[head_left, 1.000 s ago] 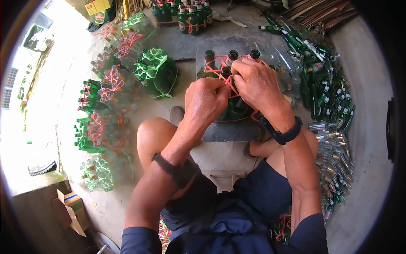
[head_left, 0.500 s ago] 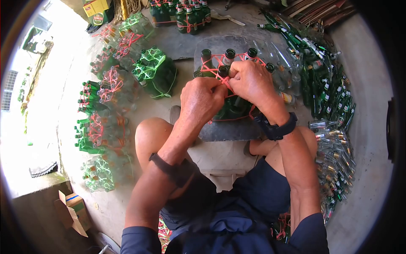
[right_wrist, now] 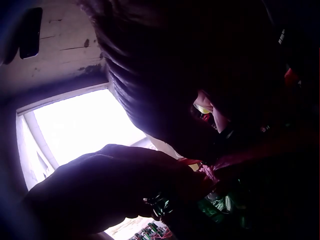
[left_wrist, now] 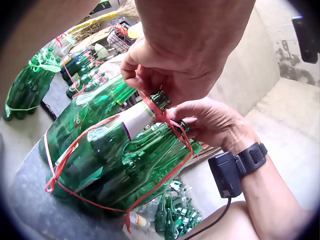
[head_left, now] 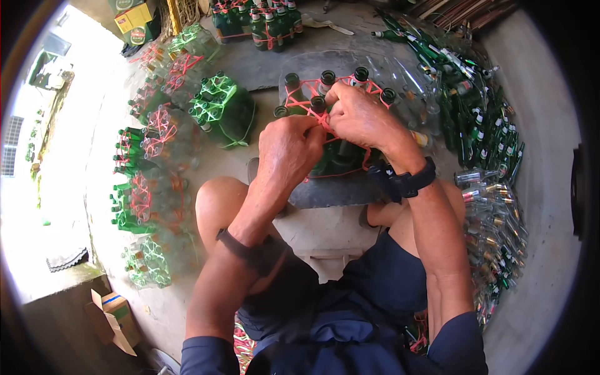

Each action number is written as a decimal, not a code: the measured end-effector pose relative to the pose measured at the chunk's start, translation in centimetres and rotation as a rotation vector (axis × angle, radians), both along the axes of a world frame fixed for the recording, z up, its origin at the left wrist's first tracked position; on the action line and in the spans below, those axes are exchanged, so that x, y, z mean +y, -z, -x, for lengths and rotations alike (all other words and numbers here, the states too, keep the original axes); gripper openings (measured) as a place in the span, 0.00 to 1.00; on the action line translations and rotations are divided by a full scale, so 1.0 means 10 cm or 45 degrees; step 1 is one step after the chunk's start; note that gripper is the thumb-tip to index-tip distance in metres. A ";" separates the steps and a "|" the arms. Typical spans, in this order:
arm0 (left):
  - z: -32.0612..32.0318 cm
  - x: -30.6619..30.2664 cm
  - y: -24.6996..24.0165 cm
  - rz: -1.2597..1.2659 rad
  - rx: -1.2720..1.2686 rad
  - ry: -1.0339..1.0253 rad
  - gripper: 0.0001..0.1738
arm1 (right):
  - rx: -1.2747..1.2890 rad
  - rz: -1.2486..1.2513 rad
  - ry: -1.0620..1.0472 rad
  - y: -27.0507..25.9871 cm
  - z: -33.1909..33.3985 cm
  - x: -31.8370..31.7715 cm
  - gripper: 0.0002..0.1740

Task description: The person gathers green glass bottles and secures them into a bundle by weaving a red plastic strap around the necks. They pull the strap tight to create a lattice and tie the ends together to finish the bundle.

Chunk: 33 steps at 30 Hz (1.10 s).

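Green glass bottles (head_left: 328, 164) stand bundled on a dark slab (head_left: 331, 195) between the knees, with red plastic string (head_left: 300, 94) running around and between their necks. My left hand (head_left: 289, 147) pinches the string beside a front bottle neck (head_left: 318, 104). Close against it, my right hand (head_left: 362, 122) pinches the same string with thumb and bent fingers. In the left wrist view the red string (left_wrist: 162, 116) loops over the necks, and a lower band circles the bottle bodies. The fingertips partly hide the crossing of the string. The right wrist view is mostly dark, with a bit of string (right_wrist: 209, 175) visible.
Bundles tied with green string (head_left: 215, 109) and red string (head_left: 159, 131) line the left side. More tied green bottles (head_left: 272, 28) stand at the back. Loose green bottles (head_left: 478, 125) and clear bottles (head_left: 494, 215) lie piled on the right. An open cardboard box (head_left: 119, 319) sits lower left.
The hands and bottle bundle sit slightly farther left in the head view, as the whole scene has shifted. Both hands stay close together on the string, with small finger movements.
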<state>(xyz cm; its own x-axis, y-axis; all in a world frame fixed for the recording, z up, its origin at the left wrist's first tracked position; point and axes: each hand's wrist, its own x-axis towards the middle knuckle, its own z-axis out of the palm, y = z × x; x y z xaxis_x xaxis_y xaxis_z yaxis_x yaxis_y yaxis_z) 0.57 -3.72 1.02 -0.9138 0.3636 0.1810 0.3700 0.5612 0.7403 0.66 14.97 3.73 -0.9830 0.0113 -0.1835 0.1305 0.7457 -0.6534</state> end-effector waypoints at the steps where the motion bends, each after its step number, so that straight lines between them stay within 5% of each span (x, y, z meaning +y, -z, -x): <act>1: 0.00 -0.01 -0.02 0.058 0.007 0.031 0.12 | 0.003 0.000 0.007 0.04 0.00 0.01 0.20; 33: 0.03 -0.06 -0.09 -0.060 -0.128 0.173 0.10 | 0.201 -0.003 -0.003 0.04 -0.07 -0.06 0.13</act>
